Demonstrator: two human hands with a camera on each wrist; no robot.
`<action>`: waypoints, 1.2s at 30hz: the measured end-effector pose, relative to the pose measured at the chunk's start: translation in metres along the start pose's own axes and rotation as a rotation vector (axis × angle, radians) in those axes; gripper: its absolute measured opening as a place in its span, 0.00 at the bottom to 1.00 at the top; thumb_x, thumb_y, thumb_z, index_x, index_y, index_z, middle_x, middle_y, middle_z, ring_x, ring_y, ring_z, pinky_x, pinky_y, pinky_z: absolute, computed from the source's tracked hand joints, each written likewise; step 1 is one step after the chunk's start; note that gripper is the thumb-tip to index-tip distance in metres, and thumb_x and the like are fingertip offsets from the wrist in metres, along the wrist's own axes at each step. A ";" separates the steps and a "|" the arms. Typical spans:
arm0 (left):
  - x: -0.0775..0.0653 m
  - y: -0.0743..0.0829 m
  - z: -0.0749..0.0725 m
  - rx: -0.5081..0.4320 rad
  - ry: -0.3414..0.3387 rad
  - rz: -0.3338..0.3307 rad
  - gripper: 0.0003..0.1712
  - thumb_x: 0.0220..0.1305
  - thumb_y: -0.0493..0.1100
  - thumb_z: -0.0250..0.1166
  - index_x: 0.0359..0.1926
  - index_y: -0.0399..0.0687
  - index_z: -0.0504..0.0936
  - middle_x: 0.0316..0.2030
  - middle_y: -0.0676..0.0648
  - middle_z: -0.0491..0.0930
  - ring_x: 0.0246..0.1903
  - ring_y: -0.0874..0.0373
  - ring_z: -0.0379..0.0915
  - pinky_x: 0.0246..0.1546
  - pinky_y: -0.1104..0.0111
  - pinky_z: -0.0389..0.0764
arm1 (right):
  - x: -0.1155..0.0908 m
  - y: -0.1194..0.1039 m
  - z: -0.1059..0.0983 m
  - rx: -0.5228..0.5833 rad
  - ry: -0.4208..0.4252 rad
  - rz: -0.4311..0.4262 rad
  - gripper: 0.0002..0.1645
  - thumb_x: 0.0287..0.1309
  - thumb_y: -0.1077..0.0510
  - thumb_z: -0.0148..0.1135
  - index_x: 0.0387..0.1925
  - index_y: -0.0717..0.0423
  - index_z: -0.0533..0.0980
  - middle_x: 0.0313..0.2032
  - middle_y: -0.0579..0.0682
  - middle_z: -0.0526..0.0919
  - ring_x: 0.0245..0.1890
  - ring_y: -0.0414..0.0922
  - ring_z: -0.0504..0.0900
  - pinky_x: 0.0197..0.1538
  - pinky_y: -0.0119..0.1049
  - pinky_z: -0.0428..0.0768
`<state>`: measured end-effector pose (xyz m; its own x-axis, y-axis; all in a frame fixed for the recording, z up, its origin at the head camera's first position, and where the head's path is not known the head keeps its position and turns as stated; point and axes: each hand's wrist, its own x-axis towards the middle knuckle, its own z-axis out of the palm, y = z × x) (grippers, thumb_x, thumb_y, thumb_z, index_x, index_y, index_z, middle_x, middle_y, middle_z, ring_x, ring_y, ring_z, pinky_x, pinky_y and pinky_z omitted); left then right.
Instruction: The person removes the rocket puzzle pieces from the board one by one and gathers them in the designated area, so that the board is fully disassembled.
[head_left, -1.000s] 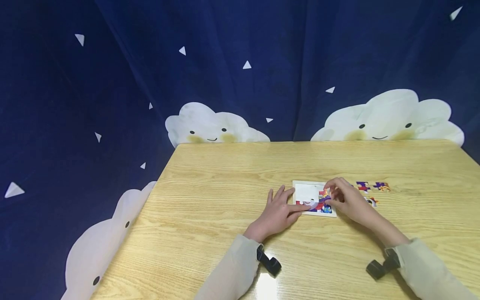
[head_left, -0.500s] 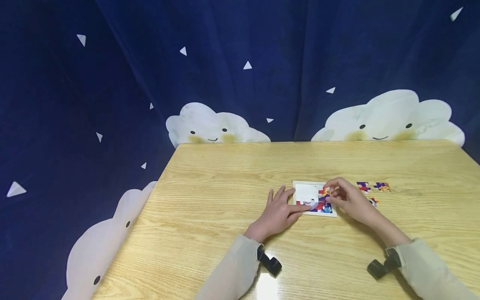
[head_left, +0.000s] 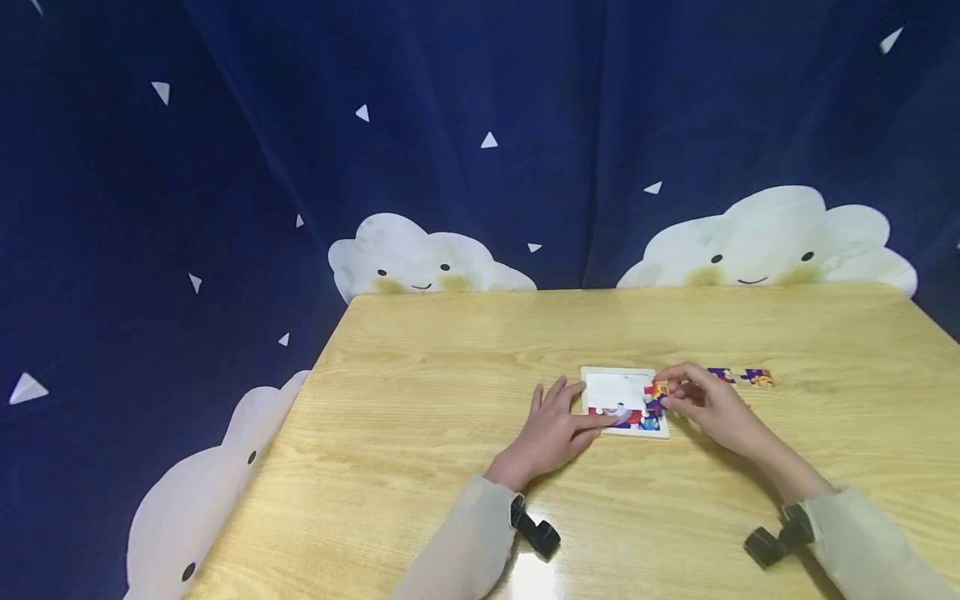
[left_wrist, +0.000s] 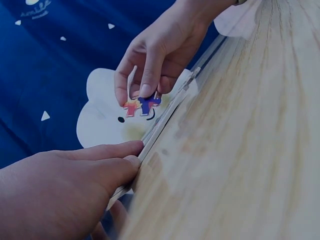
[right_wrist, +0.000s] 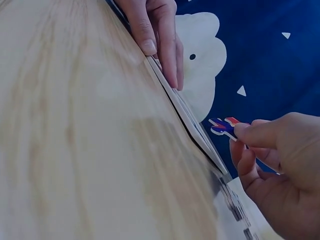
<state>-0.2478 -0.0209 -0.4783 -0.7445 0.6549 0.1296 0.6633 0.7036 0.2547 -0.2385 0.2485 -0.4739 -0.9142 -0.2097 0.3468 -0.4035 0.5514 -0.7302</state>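
Observation:
My left hand (head_left: 551,429) lies at the left side of the white puzzle tray (head_left: 621,370), its index finger stretched over the pieces fitted along the bottom row. In the left wrist view, that hand's fingers (left_wrist: 112,151) rest on the tray's edge. Thumb and index finger of my right hand (head_left: 708,408) pinch a purple, red and orange jigsaw piece (left_wrist: 149,104) over the tray's right side. Seen from the right wrist, this piece (right_wrist: 222,128) is raised above the tray. The upper part of the tray shows its bare white base.
Loose jigsaw pieces (head_left: 757,377) lie on the wooden table (head_left: 450,350) to the right of the tray, some partly behind my right hand. A dark blue curtain (head_left: 450,100) with white clouds hangs behind the table. A black strap (head_left: 535,529) circles each wrist.
My right hand has drawn the jigsaw piece slightly right and up from the tray. My left hand stays in place, while the head view has shifted a little.

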 end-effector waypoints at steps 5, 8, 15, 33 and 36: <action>-0.007 0.001 0.005 -0.015 0.001 0.001 0.19 0.73 0.56 0.52 0.61 0.82 0.74 0.74 0.45 0.59 0.75 0.39 0.49 0.71 0.37 0.52 | -0.010 0.004 -0.002 0.030 -0.008 0.004 0.18 0.55 0.71 0.65 0.49 0.61 0.77 0.35 0.47 0.79 0.34 0.29 0.76 0.40 0.18 0.77; -0.010 0.000 0.006 -0.021 0.006 -0.006 0.19 0.73 0.56 0.53 0.61 0.82 0.74 0.74 0.45 0.59 0.75 0.39 0.49 0.71 0.37 0.52 | -0.013 0.005 -0.004 0.035 0.001 -0.007 0.19 0.54 0.72 0.65 0.49 0.62 0.77 0.35 0.48 0.80 0.34 0.29 0.77 0.40 0.18 0.78; -0.010 -0.001 0.005 -0.024 0.016 -0.002 0.19 0.73 0.56 0.53 0.62 0.82 0.74 0.74 0.44 0.59 0.75 0.39 0.49 0.71 0.37 0.52 | -0.019 0.009 -0.017 -0.012 0.003 0.071 0.18 0.59 0.69 0.63 0.51 0.61 0.77 0.36 0.46 0.80 0.35 0.28 0.78 0.39 0.20 0.79; -0.002 0.000 0.002 -0.009 0.032 0.005 0.18 0.73 0.56 0.53 0.60 0.81 0.76 0.73 0.44 0.61 0.74 0.40 0.51 0.71 0.37 0.52 | -0.033 0.017 -0.045 -0.018 0.045 0.126 0.19 0.62 0.64 0.62 0.55 0.62 0.75 0.41 0.27 0.77 0.35 0.26 0.80 0.35 0.24 0.79; -0.001 0.000 0.001 -0.007 0.033 0.007 0.18 0.73 0.56 0.53 0.60 0.82 0.75 0.73 0.44 0.61 0.74 0.40 0.51 0.71 0.37 0.52 | -0.037 0.019 -0.050 -0.024 0.050 0.149 0.19 0.63 0.63 0.62 0.55 0.61 0.75 0.40 0.28 0.76 0.35 0.26 0.79 0.33 0.24 0.80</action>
<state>-0.2468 -0.0211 -0.4798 -0.7417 0.6507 0.1627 0.6684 0.6967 0.2605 -0.2102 0.3066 -0.4712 -0.9606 -0.0845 0.2649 -0.2621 0.5930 -0.7613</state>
